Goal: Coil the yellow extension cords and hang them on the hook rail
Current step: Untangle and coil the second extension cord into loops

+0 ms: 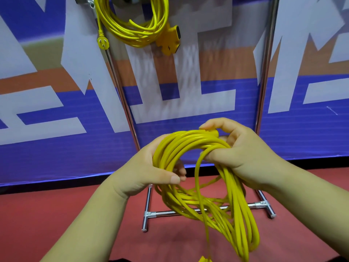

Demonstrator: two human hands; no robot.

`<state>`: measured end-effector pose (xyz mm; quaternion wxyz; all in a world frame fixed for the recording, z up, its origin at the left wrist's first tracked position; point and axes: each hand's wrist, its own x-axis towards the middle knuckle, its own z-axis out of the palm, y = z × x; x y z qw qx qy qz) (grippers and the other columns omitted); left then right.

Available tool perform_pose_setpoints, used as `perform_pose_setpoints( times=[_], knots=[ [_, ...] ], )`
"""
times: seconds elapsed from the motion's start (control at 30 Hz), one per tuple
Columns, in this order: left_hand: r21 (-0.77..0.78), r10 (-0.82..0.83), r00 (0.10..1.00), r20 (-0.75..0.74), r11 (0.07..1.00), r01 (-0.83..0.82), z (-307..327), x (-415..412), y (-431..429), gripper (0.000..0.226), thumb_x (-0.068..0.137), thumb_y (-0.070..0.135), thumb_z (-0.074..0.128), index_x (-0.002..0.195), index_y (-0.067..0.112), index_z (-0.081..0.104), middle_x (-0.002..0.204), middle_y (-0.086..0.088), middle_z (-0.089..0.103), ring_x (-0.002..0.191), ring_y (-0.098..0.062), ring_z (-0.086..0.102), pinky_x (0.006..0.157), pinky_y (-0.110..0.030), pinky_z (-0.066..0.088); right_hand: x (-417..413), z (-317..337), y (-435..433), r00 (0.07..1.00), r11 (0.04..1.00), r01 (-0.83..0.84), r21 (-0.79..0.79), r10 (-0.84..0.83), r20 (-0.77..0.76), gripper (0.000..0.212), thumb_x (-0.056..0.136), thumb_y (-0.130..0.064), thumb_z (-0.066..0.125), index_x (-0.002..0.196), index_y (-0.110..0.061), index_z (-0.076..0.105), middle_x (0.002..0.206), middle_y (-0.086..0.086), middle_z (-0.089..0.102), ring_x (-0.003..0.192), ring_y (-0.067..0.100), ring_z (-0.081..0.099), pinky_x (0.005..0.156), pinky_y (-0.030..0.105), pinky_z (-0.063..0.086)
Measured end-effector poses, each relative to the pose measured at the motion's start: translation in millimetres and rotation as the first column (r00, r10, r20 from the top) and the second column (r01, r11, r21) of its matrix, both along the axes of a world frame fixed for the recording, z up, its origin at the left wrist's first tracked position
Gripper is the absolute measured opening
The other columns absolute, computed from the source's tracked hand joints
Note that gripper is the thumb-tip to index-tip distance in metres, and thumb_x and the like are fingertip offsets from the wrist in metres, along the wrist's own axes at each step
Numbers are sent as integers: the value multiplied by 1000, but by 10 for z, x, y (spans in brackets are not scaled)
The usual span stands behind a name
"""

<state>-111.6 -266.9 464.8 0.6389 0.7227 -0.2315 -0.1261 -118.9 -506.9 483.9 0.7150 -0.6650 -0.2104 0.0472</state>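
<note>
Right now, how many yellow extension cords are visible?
2: hanging yellow cord coil up top; second yellow coil gripped by left hand and right hand. Others may be hidden.

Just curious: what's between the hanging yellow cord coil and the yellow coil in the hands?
Head view: no object between the hanging yellow cord coil and the hand-held yellow coil, only blue-and-white banner behind.

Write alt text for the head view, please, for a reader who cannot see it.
Two hands hold a loosely coiled yellow cord: the left hand grips one side and the right hand the other, with loops drooping toward the red floor. Behind, a second coil hangs at the top of a metal rack before a blue banner.
</note>
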Motion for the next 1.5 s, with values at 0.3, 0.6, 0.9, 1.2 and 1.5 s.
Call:
perform_pose_setpoints(
  times=[0.3, 0.6, 0.9, 1.2, 1.5],
  knots=[
    [65, 367, 920, 136, 924, -378, -346, -45, -371, 139, 54, 18, 97, 155, 44, 5, 120, 15, 66, 98, -9, 72, 83, -29, 58, 129, 44, -65, 951, 936, 295, 192, -269, -149, 39, 79, 6, 71, 109, -18, 63, 51, 3, 50, 38, 13, 38, 39, 21, 32],
    [22, 542, 784, 303, 818, -574, -402, 34, -713, 117, 71, 20, 90, 157, 41, 13, 116, 27, 64, 100, 1, 65, 83, -21, 55, 131, 1, -151, 951, 923, 266, 277, -205, -232, 42, 78, 8, 71, 109, -19, 62, 60, 6, 54, 43, 14, 45, 39, 23, 38],
    [-63, 501, 826, 258, 862, -503, -178, 77, -525, 78, 79, 5, 74, 140, 44, 44, 94, -7, 72, 78, -36, 73, 69, -54, 61, 141, -58, -383, 973, 966, 142, 215, -97, -207, 50, 79, 12, 69, 118, -16, 57, 60, 4, 56, 43, 15, 48, 40, 24, 41],
    [-38, 419, 864, 279, 904, -426, 60, -33, -296, 67, 75, -1, 71, 126, 41, 62, 75, -7, 64, 50, -28, 61, 47, -35, 51, 330, -307, -476, 985, 827, 161, -538, -97, 145, 49, 75, -42, 83, 113, -41, 53, 99, 0, 70, 78, 11, 67, 75, 31, 53],
    [81, 302, 927, 222, 942, -327, 70, -62, -195, 60, 77, -1, 69, 123, 33, 52, 73, -13, 61, 51, -30, 58, 46, -53, 50, 271, -139, -284, 962, 855, -16, -518, 155, 227, 76, 73, -26, 88, 127, -33, 35, 105, -4, 63, 81, 9, 64, 73, 32, 55]
  ],
)
